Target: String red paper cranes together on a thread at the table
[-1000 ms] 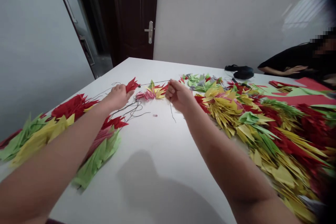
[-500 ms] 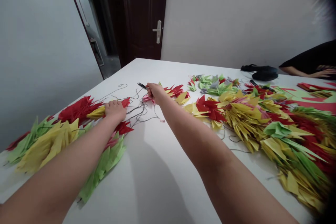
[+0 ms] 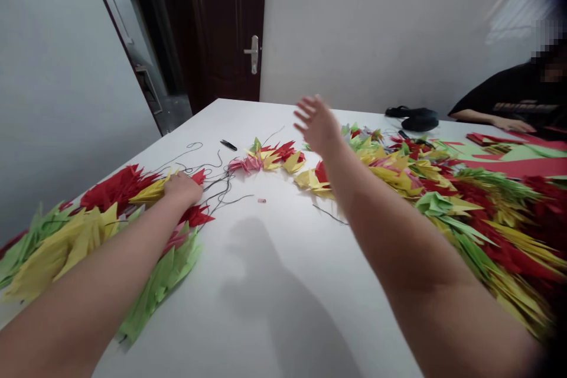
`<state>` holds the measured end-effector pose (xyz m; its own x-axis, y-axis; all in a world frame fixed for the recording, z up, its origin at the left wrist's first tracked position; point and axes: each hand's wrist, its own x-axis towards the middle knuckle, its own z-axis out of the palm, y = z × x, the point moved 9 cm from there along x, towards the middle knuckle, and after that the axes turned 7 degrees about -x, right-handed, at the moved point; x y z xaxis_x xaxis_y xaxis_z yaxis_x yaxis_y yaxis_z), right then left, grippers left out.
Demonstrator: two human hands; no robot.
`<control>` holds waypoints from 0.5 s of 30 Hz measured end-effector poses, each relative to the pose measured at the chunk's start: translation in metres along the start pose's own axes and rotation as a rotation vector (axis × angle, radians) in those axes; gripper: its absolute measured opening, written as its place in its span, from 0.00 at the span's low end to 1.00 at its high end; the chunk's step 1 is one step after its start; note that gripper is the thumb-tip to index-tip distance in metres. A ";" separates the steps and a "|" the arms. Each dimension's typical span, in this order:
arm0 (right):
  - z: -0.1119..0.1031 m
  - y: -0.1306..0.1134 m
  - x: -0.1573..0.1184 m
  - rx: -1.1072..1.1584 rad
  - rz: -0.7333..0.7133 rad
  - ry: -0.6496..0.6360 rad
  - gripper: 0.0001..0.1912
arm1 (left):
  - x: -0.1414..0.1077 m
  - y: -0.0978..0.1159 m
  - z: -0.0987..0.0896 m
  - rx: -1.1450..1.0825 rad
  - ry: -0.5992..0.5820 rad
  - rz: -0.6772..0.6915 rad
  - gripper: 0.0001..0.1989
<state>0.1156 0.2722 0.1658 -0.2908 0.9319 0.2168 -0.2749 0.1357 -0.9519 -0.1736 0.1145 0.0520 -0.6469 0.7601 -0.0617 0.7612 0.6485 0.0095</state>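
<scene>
My left hand point(image 3: 183, 189) is closed over a string of folded paper pieces point(image 3: 148, 191) in yellow and red, its fingertips partly hidden. More folded paper in red, yellow and green lies under and around that forearm. My right hand point(image 3: 319, 127) is raised over the table, fingers spread, holding nothing. Left of it, small black thread snips point(image 3: 229, 145) lie on the table. Dark cords point(image 3: 217, 189) trail between my left hand and a short string of pink, yellow and red paper pieces point(image 3: 261, 159).
Strung paper pieces point(image 3: 500, 218) are heaped across the right side of the white table point(image 3: 248, 319). A small pinkish item point(image 3: 261, 201) lies mid-table. At the back right sits a black pouch point(image 3: 420, 120), near red and green paper sheets point(image 3: 509, 159) and a person's arm point(image 3: 482, 117).
My right hand has let go of the snips, opened, and moved up and right. My left hand stays on the paper string. The view has shifted slightly to the right.
</scene>
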 end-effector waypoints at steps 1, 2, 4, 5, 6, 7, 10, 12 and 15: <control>-0.027 -0.022 -0.001 -0.054 -0.052 0.070 0.15 | -0.002 0.002 -0.003 0.005 -0.006 0.006 0.32; -0.054 -0.044 -0.005 -0.105 -0.095 0.139 0.15 | -0.005 0.004 -0.006 0.017 -0.009 0.016 0.31; -0.102 -0.079 -0.023 -0.180 -0.100 0.238 0.16 | -0.009 0.012 -0.014 0.060 0.007 0.046 0.31; -0.123 -0.096 -0.037 -0.188 -0.126 0.291 0.16 | -0.011 0.017 -0.020 0.087 0.035 0.073 0.31; -0.141 -0.111 -0.054 -0.184 -0.153 0.343 0.16 | -0.013 0.025 -0.025 0.113 0.069 0.113 0.31; -0.157 -0.120 -0.073 -0.171 -0.169 0.393 0.16 | -0.015 0.035 -0.029 0.129 0.100 0.169 0.31; -0.188 -0.124 -0.135 -0.121 -0.159 0.538 0.17 | -0.022 0.073 -0.029 0.089 0.099 0.402 0.26; -0.198 -0.104 -0.172 -0.120 -0.062 0.576 0.14 | -0.026 0.096 -0.023 0.029 0.059 0.519 0.22; -0.207 -0.066 -0.223 -0.133 0.071 0.597 0.14 | -0.028 0.119 -0.018 -0.039 0.072 0.591 0.19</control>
<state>0.3883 0.1253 0.1356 0.2702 0.9623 0.0299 -0.1459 0.0716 -0.9867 -0.0654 0.1709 0.0724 -0.1170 0.9926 0.0333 0.9917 0.1149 0.0580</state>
